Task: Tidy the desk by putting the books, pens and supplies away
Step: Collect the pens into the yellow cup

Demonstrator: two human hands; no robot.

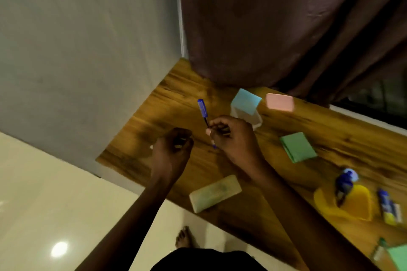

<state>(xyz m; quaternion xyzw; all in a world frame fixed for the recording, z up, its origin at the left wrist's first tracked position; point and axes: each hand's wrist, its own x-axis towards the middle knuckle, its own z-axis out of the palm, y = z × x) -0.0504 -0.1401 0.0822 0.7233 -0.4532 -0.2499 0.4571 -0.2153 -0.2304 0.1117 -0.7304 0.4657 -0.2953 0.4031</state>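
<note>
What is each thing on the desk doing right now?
Blue pen: held in the right hand, off the desk.
Left hand: curled; contents unclear.
Clear plastic cup: upright behind the right hand.
Pale rectangular case: flat, closed, near the desk edge.
Green paper pad: lying flat.
Pink pad: lying flat.
Yellow dish: holds a blue item.

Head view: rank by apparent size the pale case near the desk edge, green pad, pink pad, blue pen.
1. Pale case, largest, though nearest the camera.
2. Green pad.
3. Pink pad, close to the green one but farther off, so unsure.
4. Blue pen in the right hand, thinnest.
</note>
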